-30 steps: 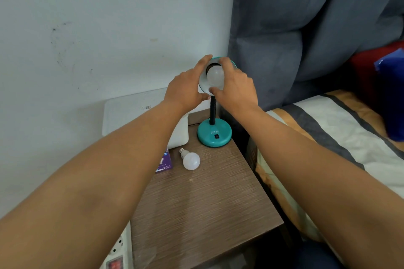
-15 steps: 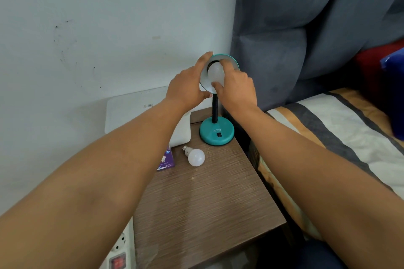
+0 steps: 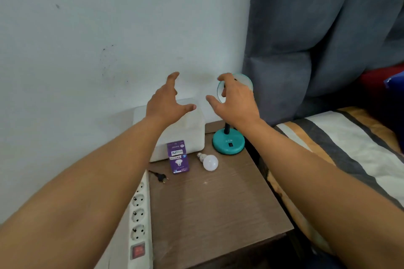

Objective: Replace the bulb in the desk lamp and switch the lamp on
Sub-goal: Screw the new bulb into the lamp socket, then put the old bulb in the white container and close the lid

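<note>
A teal desk lamp [image 3: 228, 143] stands at the back right of the wooden bedside table [image 3: 218, 214], its round shade [image 3: 249, 83] mostly hidden behind my right hand [image 3: 235, 102]. That hand hovers in front of the shade with fingers spread and holds nothing. My left hand [image 3: 168, 102] is open in the air to the left of the lamp, empty. A loose white bulb [image 3: 208, 161] lies on the table in front of the lamp base. The bulb inside the shade is hidden.
A purple bulb box [image 3: 178, 157] lies beside the loose bulb, with a white box [image 3: 181, 137] behind it. A black plug [image 3: 160, 177] lies unplugged near a white power strip [image 3: 138, 214] at the table's left. Bed with striped sheet [image 3: 338, 144] at right, grey curtain [image 3: 317, 28] behind.
Both hands have let go of the lamp shade and bulb and pulled apart, fingers spread. The left hand moved left. The view tilted down, showing the box, plug and power strip.
</note>
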